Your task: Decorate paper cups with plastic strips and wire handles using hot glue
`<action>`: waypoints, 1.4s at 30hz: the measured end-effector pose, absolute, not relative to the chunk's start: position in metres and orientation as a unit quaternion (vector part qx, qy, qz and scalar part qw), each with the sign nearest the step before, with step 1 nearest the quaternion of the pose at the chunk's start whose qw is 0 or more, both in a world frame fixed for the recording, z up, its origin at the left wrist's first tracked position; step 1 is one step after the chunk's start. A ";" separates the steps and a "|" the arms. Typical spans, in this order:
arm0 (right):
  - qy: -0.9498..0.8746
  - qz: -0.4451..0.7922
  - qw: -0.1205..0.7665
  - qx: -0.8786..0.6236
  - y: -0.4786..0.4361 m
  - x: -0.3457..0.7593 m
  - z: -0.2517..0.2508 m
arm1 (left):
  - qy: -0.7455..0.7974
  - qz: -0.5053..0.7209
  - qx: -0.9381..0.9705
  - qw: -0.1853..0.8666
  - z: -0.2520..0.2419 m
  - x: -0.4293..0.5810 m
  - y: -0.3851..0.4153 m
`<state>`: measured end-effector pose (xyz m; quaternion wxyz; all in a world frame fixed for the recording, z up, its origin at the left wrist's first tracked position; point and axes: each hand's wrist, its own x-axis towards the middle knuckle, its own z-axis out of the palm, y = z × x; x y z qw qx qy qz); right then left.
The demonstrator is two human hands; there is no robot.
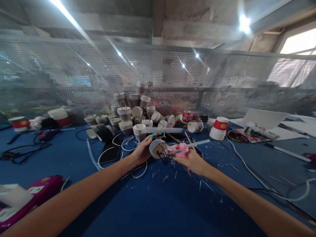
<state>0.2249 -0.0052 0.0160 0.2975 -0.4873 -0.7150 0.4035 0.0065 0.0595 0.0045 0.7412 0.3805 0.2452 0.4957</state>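
My left hand [142,152] is closed round a small cup wrapped in pale cord [158,148], tipped so its flat round end faces me. A dark loop of cord hangs at that end. My right hand [195,161] grips a pink hot glue gun [181,150], its front end close to the cup. Whether the nozzle touches the cup cannot be made out. A clear glue stick [201,143] sticks out toward the right, behind the gun. Beyond my hands stands a pile of small handled buckets [124,113], some upright, some on their sides.
Glue sticks [168,130] lie in front of the pile. A cola can [187,117] and stacked paper cups [219,128] stand at the back. White cable [238,158] runs along the right. A purple power strip [46,184] sits front left, near a black phone [110,152]. Scraps litter the blue table [158,204].
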 end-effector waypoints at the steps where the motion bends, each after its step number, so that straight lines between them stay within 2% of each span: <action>1: -0.711 0.414 0.294 -0.486 -0.006 0.225 0.016 | 0.245 0.496 0.381 0.741 0.005 0.007 0.059; 14: -0.700 0.426 0.317 -0.478 -0.004 0.224 0.010 | 0.262 0.497 0.369 0.740 0.006 0.007 0.059; 33: -0.687 0.459 0.297 -0.479 -0.009 0.222 0.019 | 0.239 0.481 0.390 0.748 0.004 0.005 0.061; 42: -0.707 0.429 0.303 -0.474 -0.009 0.222 0.018 | 0.253 0.489 0.379 0.744 0.005 0.006 0.059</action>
